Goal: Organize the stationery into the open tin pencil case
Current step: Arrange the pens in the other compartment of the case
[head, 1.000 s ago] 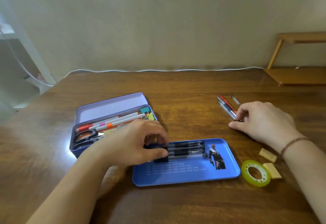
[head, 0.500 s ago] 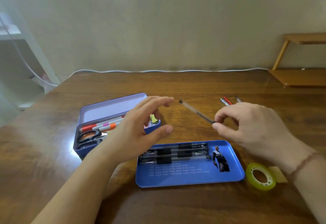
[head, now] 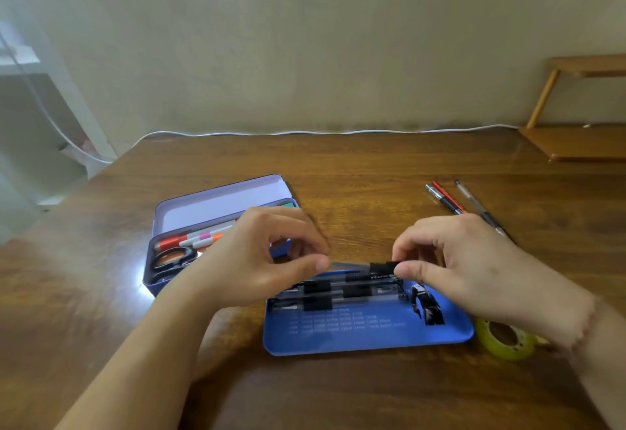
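I hold a clear pen with a black grip level between both hands, just above the blue tray. My left hand pinches its left end and my right hand pinches its right end. Several similar black-and-clear pens lie side by side in the tray's far half. Behind my left hand the open tin pencil case holds scissors and coloured markers. Three pens lie loose on the table at the right.
A green tape roll sits right of the tray, partly under my right wrist. A white cable runs along the table's far edge. A wooden shelf stands at the far right corner.
My right hand carried the pen from the loose pile toward the tray. My left hand came up off the tray's pens and took the pen's other end, and both lowered it over the tray.
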`<state>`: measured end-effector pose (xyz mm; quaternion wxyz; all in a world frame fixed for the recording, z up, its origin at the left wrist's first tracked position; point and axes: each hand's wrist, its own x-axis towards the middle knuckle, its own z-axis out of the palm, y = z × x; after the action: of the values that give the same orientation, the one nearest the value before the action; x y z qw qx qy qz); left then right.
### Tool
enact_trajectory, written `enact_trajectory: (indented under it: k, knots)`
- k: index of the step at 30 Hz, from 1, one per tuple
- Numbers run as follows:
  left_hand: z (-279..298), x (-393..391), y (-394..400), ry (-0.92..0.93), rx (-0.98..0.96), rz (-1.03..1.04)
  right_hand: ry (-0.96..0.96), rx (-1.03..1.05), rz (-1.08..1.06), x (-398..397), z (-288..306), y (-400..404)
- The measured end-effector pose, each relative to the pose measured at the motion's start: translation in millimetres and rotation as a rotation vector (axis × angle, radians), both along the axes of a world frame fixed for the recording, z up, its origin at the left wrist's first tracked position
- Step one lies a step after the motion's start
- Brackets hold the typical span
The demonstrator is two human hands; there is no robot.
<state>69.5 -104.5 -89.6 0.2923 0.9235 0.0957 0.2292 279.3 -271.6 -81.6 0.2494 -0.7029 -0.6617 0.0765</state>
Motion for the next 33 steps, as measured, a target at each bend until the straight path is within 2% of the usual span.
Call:
enact_trajectory:
  k: [3, 5, 9, 15, 19, 22, 25, 27, 29, 33]
  knots:
    - [2, -3, 2, 0.034, -0.046, -0.025, -0.056, -0.106, 0.038, -9, 0, -1]
    - [1, -2, 2, 0.137, 0.018, -0.064, -0.108, -0.159, 0.056, -16, -1, -1]
    - [-2, 3, -2, 0.333, 0.14, -0.104, -0.255, -0.133, 0.042, -27, 2, -1]
    - [-3, 3, -2, 0.408, 0.136, -0.076, -0.25, -0.138, -0.003, -30, -1, 1]
    - [-3, 2, -2, 0.399, 0.117, -0.069, -0.217, -0.164, -0.113, -19, 7, 0]
    - [-3, 2, -1, 0.364, 0.095, -0.077, -0.187, -0.014, -0.474, 17, 13, 0]
    - [-4, 3, -2, 0.326, 0.117, -0.063, -0.204, -0.191, -0.744, 47, 12, -2]
    - [-6, 4, -2, 0.282, 0.125, -0.045, -0.193, -0.355, -0.787, 56, 7, -1]
    - [-8, 4, -2, 0.228, 0.138, -0.02, -0.186, -0.422, -0.802, 59, 5, 1]
    - [-13, 6, 2, 0.077, 0.122, 0.025, -0.238, -0.347, -0.752, 50, 10, 1]
